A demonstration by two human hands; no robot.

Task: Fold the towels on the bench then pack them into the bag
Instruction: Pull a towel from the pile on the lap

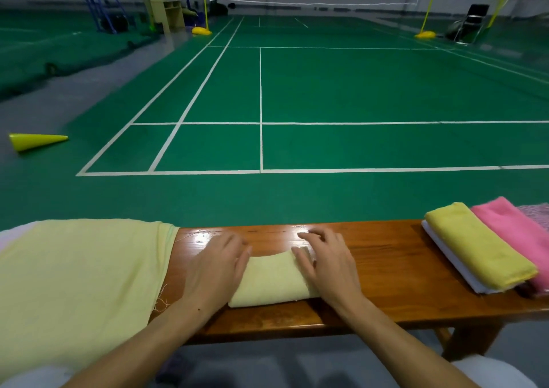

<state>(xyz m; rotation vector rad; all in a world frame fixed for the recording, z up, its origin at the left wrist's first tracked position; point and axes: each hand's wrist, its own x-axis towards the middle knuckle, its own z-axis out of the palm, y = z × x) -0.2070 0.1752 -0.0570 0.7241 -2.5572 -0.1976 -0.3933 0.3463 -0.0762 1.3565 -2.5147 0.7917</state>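
A: Where the bench (386, 257) runs across the foreground, a pale yellow folded towel (271, 280) lies on its middle, near the front edge.

B: Hands?

A: Left hand (217, 269) flat on the towel's left end, fingers straight, pressing. Right hand (325, 264) over the right end, fingers loosely bent, tips reaching the wood past the towel. Neither grips.

B: Other cloth?

A: Large unfolded yellow towel (80, 277) draped over the bench's left end, frayed threads at its edge. At the right end, a folded stack: white towel (451, 260) lowest, yellow folded towel (478, 245) on it, pink towel (514, 233) just beside, overlapping.

B: Beyond?

A: Green court floor (356, 90), white lines. Yellow cone (35, 141) lying on its side at left.
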